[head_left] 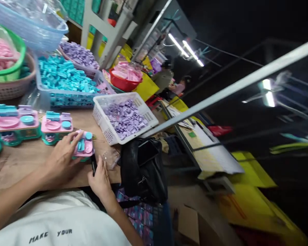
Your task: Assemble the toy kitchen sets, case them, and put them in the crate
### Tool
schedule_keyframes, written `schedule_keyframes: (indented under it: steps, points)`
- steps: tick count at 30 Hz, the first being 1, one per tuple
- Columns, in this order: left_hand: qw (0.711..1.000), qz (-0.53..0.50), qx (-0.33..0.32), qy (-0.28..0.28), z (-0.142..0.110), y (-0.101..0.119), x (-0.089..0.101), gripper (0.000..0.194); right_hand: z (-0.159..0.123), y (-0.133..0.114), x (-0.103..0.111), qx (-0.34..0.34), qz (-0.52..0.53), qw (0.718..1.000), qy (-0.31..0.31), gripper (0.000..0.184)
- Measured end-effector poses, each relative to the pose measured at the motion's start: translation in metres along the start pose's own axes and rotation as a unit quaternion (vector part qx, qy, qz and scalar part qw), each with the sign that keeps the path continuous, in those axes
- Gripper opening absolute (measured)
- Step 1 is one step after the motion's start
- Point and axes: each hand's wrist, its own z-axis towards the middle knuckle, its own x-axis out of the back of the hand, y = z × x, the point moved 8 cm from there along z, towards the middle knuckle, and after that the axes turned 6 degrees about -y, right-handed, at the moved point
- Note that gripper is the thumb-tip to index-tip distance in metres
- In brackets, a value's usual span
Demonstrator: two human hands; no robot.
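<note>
My left hand (61, 155) is closed around the side of a small pink and teal toy kitchen (87, 146), which has a pink basin, a round blue piece and a blue part on top. My right hand (101, 181) grips a slim black tool (93, 164), its upper end against the toy's right side. What kind of tool it is cannot be made out. Left of my hands stand similar toys, one small (51, 128) and one larger (15, 124). A clear plastic piece (110, 158) lies just right of my right hand.
Behind the toys sit a clear bin (74, 96) of blue parts and a white basket (102, 124) of purple parts. A black bag (143, 174) hangs at the table's right edge. A metal bar (220, 92) slants across the right. Further baskets stand at back left.
</note>
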Motion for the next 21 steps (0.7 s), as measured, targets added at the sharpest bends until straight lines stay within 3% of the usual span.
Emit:
schedule_keyframes:
  steps: [5,8,12,14,16,18,21]
  points:
    - [0.999,0.027,-0.033,0.006,0.009,0.009,-0.002,0.088,-0.002,0.004,0.043,0.080,0.074,0.993,0.042,0.048]
    - [0.998,0.039,-0.039,-0.012,0.007,0.017,-0.003,0.091,-0.014,-0.002,0.075,0.113,0.046,0.991,0.064,0.047]
    - [0.995,0.045,-0.087,0.011,0.018,0.040,0.022,0.097,-0.037,-0.004,0.120,0.110,0.038,0.991,0.061,0.046]
    - [0.990,0.049,-0.136,-0.003,0.042,0.063,0.032,0.090,-0.050,0.004,0.139,0.086,0.049,0.994,0.044,0.043]
    - [0.977,0.073,-0.192,-0.055,0.079,0.090,0.027,0.071,-0.062,0.013,0.151,0.055,0.053,0.997,0.032,0.040]
    - [0.953,0.143,-0.234,-0.128,0.121,0.111,0.006,0.049,-0.069,0.019,0.153,0.031,0.053,0.998,0.022,0.039]
    - [0.895,0.243,-0.273,-0.255,0.173,0.119,-0.039,0.031,-0.072,0.017,0.142,0.031,0.058,0.998,0.022,0.040]
